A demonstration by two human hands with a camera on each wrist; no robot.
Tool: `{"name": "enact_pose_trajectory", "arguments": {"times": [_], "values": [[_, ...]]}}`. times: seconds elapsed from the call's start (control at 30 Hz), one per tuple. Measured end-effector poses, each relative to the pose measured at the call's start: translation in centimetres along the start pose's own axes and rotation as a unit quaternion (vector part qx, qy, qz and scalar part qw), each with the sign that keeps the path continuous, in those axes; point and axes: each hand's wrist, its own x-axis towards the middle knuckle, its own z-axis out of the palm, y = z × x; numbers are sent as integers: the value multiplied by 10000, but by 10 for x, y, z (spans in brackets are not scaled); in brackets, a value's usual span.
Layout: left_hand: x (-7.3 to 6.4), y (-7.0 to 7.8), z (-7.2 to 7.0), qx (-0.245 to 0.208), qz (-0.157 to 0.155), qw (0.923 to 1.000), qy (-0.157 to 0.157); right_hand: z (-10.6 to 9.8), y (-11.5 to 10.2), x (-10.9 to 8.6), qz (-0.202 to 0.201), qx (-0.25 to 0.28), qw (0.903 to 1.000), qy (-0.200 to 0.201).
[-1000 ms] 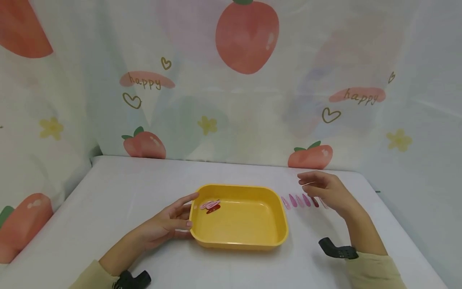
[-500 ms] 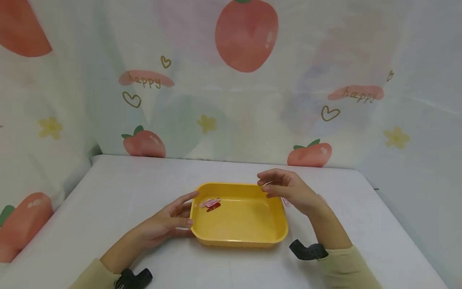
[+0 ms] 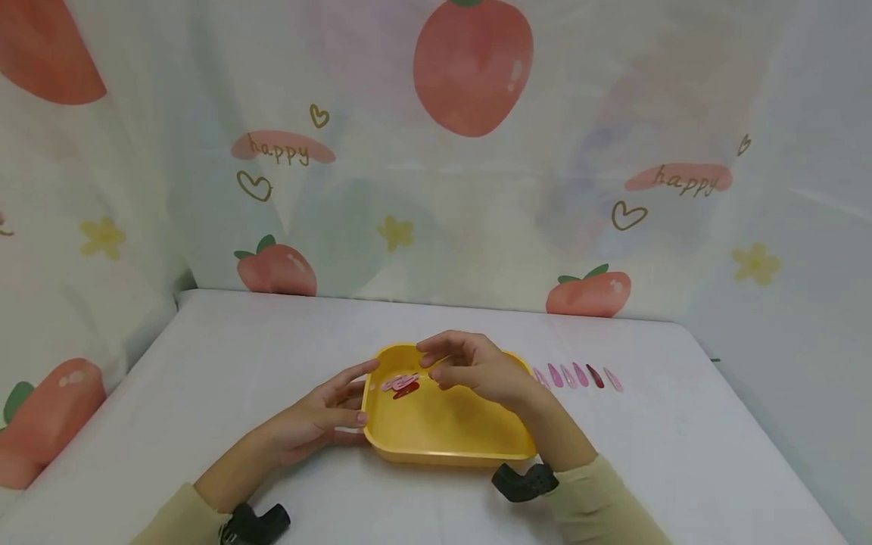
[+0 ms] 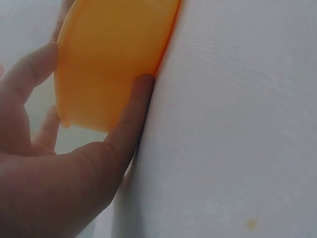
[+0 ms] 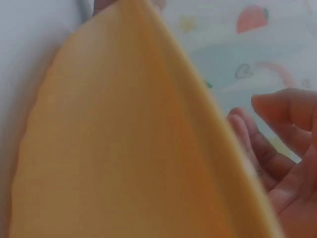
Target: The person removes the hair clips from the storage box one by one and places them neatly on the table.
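Observation:
A yellow tray rests on the white table. At its left end lie several pink snap hair clips and a dark red snap hair clip. My left hand touches the tray's left end, fingers near the rim and outer wall; the left wrist view shows them spread against the outer wall. My right hand hovers over the tray, near the clips, thumb apart from the fingers, nothing visible between them. In the right wrist view the tray wall fills much of the picture beside the hand.
To the right of the tray, a row of several pink hair clips with one dark red clip lies on the white tabletop. Behind the table hangs a patterned curtain.
My right hand has moved left from above the row of hair clips to over the tray, near the clips inside. My left hand and the tray have stayed in place.

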Motion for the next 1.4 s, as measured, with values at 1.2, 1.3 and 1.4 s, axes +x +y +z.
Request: {"name": "enact_pose_trajectory", "arguments": {"times": [1.2,1.3,1.4], "values": [[0,2,1,-30,25,9999,-97,20,14,-3,-219,-3558,9318,-679],[0,2,2,-16,19,10000,-65,5,18,-10,-172,-3146,9462,-733],[-1,1,1,-6,58,10000,-60,-5,22,-11,-149,-2932,9541,-586]]}}
